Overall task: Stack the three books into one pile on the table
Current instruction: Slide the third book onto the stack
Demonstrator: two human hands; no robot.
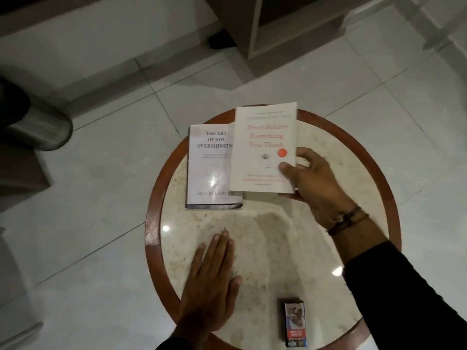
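Note:
A white book titled "The Art of Not Overthinking" (209,168) lies flat on the round marble table (273,236), at its far left. My right hand (316,185) grips the lower right corner of a second white book with red lettering (262,147), held above the table and overlapping the first book's right edge. Something pale shows just beneath the held book's near edge; I cannot tell whether it is a third book. My left hand (212,281) rests flat on the tabletop, palm down, fingers together, holding nothing.
A small dark printed box (295,323) stands at the table's near edge. The table has a brown wooden rim (151,223). Around it is pale tiled floor, with a grey cylindrical object (38,127) at the left and furniture legs behind.

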